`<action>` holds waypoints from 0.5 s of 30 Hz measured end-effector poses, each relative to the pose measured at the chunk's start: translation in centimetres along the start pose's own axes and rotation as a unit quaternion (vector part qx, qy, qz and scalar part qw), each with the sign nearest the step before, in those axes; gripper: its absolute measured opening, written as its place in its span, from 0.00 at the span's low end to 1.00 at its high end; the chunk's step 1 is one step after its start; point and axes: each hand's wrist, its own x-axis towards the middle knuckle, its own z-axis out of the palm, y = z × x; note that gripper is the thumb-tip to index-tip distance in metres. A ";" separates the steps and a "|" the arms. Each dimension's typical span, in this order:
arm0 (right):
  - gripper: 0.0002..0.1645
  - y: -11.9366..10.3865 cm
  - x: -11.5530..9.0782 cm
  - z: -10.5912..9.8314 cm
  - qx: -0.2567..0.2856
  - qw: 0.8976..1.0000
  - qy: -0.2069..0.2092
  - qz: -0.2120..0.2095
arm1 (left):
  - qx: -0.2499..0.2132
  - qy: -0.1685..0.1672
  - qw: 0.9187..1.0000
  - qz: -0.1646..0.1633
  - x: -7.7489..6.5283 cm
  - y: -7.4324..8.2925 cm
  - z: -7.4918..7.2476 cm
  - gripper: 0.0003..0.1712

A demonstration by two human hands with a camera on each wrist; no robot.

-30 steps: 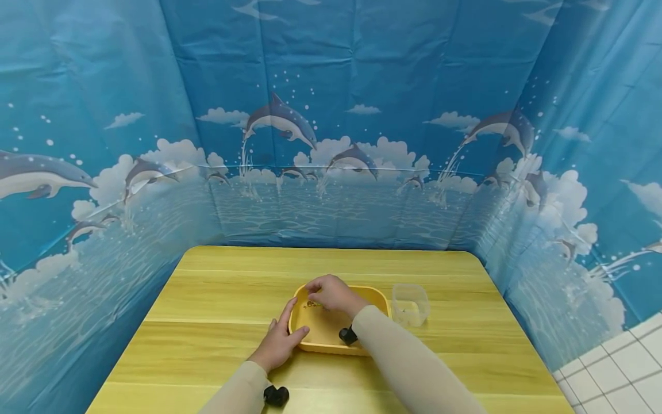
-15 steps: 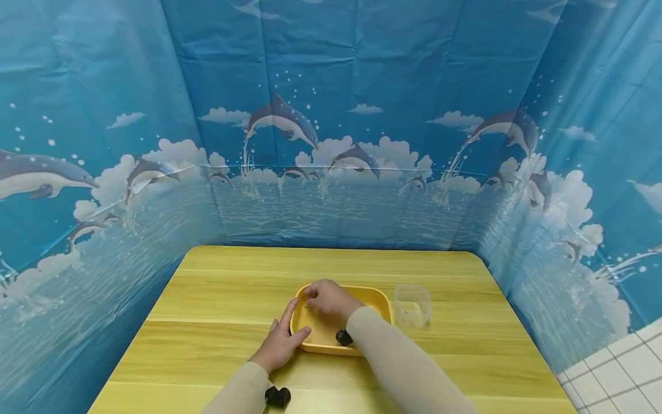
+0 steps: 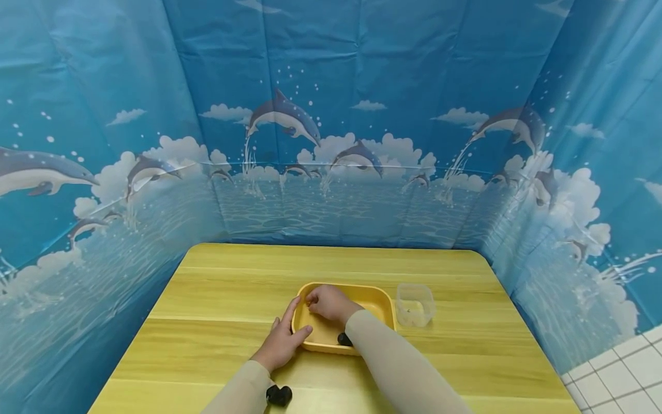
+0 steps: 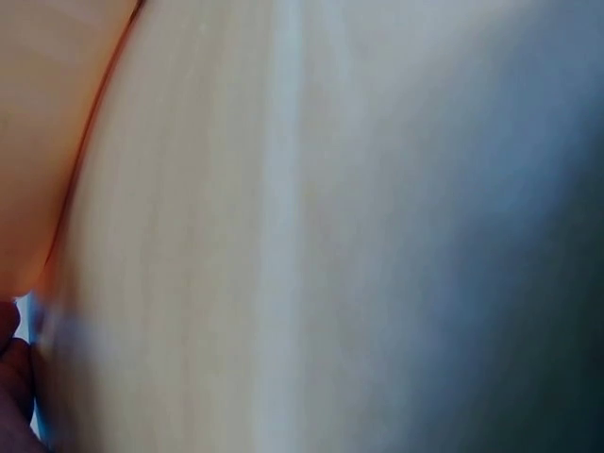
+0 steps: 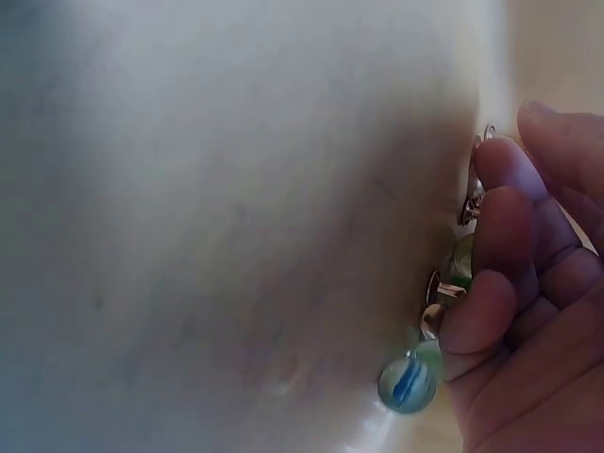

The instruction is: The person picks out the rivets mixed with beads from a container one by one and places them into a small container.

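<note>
A yellow tray (image 3: 374, 296) with rounded corners sits on the table. My left hand (image 3: 279, 348) rests against its left side, index finger along the rim and thumb over the near corner. Inside the tray's far left corner, my right hand (image 3: 331, 302) reaches down with curled fingers. The right wrist view has a glass marble (image 5: 408, 384) with a blue swirl beside those fingers, with a greenish marble (image 5: 461, 260) partly behind them. Small gold-coloured thumbtacks (image 5: 449, 290) lie among the marbles at the fingertips. I cannot tell whether the fingers pinch one.
A clear plastic box (image 3: 415, 305) stands just right of the tray, with a few tiny things at its bottom. The wood-look table (image 3: 233, 276) is backed by a blue dolphin-print curtain (image 3: 336, 213). A black camera (image 3: 279, 395) is on the left wrist.
The right hand has shifted slightly lower and nearer within the tray's left end, its fingers drawing closer in. The left hand keeps its place on the tray.
</note>
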 end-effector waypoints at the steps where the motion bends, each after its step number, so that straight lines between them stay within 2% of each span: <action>1: 0.13 0.0 0.0 0.1 -0.004 1.000 0.000 0.000 | 0.000 0.000 1.000 0.000 -0.1 0.0 0.0 0.41; 15: 0.12 0.4 0.3 0.4 -0.009 1.000 0.002 0.001 | -0.003 -0.002 1.000 -0.003 -0.2 0.4 -0.3 0.41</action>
